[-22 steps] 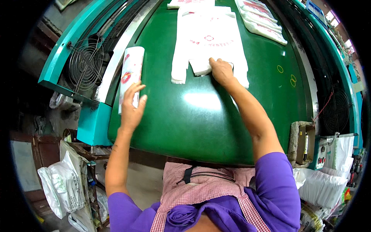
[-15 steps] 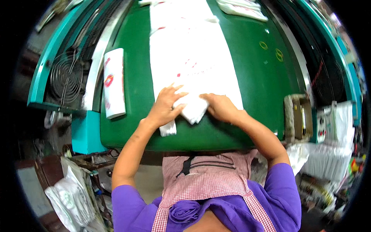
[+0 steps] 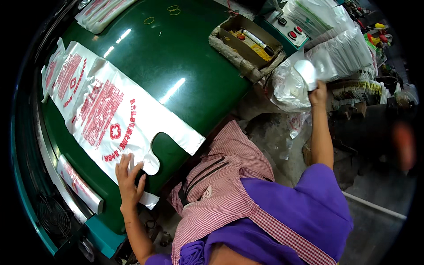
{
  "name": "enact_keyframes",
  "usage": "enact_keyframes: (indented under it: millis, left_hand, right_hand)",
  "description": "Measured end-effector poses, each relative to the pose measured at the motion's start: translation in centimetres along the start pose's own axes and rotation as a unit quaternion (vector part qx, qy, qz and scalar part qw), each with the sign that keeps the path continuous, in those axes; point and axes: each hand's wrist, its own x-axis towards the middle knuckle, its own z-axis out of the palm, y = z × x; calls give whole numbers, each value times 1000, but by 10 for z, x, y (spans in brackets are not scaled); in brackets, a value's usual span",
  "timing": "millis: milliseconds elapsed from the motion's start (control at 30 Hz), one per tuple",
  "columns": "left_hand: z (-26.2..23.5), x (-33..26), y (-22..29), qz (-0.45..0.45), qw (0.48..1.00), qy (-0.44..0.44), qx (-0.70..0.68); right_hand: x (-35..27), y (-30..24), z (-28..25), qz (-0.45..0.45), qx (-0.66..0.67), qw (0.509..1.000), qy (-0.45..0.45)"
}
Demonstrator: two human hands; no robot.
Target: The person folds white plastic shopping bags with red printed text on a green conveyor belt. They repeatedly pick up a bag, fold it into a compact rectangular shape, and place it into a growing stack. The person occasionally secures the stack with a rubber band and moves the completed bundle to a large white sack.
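A long white plastic vest bag (image 3: 145,119) with red print lies flat on the green table, its near end showing a rounded cut-out between two handle strips. My left hand (image 3: 128,179) rests on the bag's near edge beside the cut-out, fingers apart; a dark spot between thumb and fingers cannot be made out. Off the table's right side, my right hand (image 3: 318,93) is closed on a white rounded plastic piece (image 3: 306,73), smeared by motion. That piece is over a crumpled clear plastic bag (image 3: 287,90).
A cardboard box (image 3: 225,33) holding a marker sits at the table's right corner, beside a control box (image 3: 287,33) with red buttons. Stacked plastic bags (image 3: 344,55) stand beyond. A folded printed bundle (image 3: 79,183) lies at the left edge; yellow rubber bands (image 3: 173,9) lie farther back.
The view has turned to the right. My right hand has left the bag's near end and swung out past the table with the white piece. My left hand stays at the bag.
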Motion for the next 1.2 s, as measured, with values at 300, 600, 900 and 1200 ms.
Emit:
enact_keyframes:
  millis: [300, 600, 900, 1200]
  left_hand:
    - [14, -125, -1, -69, 992, -45, 99]
    - [-4, -85, -11, -76, 995, 70, 9]
    - [-1, 48, -20, -139, 977, 87, -135]
    - [10, -30, 26, 39, 997, 17, 69]
  right_hand:
    - [-113, -83, 192, -314, -317, 871, -203]
    - [-216, -82, 351, -478, -327, 487, -654]
    - [-236, -114, 418, -256, -134, 570, -769]
    - [-308, -84, 453, -393, -356, 501, -684]
